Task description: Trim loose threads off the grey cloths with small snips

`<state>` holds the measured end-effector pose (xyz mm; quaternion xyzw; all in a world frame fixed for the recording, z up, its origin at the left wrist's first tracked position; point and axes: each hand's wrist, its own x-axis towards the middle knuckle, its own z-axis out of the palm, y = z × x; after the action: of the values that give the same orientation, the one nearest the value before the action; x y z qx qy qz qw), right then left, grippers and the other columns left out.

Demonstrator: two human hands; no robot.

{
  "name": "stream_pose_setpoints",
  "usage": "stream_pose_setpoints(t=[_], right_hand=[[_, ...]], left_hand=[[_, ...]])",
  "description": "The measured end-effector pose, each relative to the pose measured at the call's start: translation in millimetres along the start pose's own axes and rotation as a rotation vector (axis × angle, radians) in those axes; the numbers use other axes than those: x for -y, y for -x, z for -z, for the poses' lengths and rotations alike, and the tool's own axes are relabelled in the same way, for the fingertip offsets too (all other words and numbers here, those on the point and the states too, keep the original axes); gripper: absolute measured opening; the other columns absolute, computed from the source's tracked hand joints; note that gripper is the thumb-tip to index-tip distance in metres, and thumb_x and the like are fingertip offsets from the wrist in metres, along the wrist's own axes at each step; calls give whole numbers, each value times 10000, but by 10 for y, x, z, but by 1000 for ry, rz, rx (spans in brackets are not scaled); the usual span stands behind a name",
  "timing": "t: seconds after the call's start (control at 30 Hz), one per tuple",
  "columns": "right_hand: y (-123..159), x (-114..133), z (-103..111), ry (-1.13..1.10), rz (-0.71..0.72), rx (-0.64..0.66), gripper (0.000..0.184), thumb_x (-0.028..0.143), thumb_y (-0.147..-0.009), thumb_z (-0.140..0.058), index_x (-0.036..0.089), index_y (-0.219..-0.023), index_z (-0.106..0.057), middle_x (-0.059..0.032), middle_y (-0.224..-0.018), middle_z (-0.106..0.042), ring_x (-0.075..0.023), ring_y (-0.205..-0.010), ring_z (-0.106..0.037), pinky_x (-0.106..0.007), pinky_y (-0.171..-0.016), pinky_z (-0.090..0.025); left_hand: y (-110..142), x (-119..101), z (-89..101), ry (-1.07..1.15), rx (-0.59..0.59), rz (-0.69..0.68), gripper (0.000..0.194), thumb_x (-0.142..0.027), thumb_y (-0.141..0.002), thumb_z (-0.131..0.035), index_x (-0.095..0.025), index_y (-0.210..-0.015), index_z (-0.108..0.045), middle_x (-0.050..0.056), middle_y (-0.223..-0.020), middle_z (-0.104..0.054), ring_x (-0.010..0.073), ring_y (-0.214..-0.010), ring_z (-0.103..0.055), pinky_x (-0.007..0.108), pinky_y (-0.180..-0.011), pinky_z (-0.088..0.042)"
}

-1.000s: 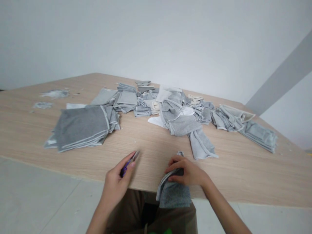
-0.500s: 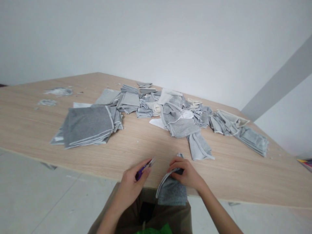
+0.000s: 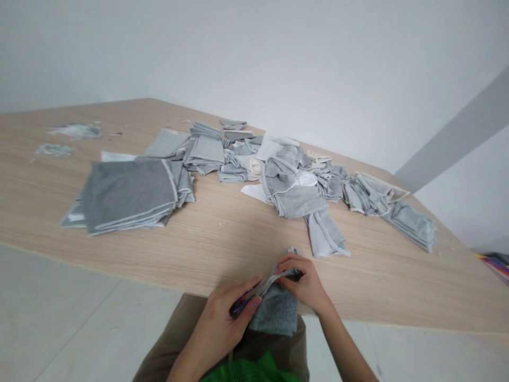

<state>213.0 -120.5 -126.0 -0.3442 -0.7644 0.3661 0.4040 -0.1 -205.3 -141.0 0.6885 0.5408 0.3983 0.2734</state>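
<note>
Left hand (image 3: 225,314) grips purple-handled tool (image 3: 239,306), tip at grey cloth (image 3: 276,313); right hand (image 3: 304,282) pinches same cloth, which overhangs front edge of tabletop (image 3: 199,249).

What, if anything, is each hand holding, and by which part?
The left hand holds a small purple-handled tool by its handle. The right hand pinches a gray cloth near its far end.
</note>
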Motion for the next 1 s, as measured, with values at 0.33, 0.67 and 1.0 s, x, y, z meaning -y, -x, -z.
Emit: stream_pose_setpoints(t=[0.33, 0.67, 1.0], right_hand=[[-13, 27, 5, -43, -49, -6, 163, 72, -703, -720, 206, -789, -752, -44, -819, -707, -172, -760, -661, -273, -699, -511], [-16, 10, 12, -48, -82, 2, 159, 63, -705, -709, 202, -773, -749, -42, -813, -704, -165, -749, -659, -269, -691, -508], [0, -5, 24, -77, -101, -2, 137, 86, -721, -723, 205, -783, -750, -42, -821, -706, -166, -751, -664, -276, -704, -519]], left_hand=[[-40, 24, -119, -143, -71, -150, 381, -320, -908, -603, -334, -1287, -563, -43, -1102, -737, 128, -949, -706, 239, -857, -579], [-5, 53, -209, -182, -130, -262, 425, -252, -917, -599, -260, -1336, -524, 16, -1092, -722, 141, -948, -690, 260, -855, -578], [20, 6, -311, -145, -190, -247, 425, -201, -928, -572, -229, -1349, -518, 42, -1040, -712, 148, -896, -684, 262, -804, -584]])
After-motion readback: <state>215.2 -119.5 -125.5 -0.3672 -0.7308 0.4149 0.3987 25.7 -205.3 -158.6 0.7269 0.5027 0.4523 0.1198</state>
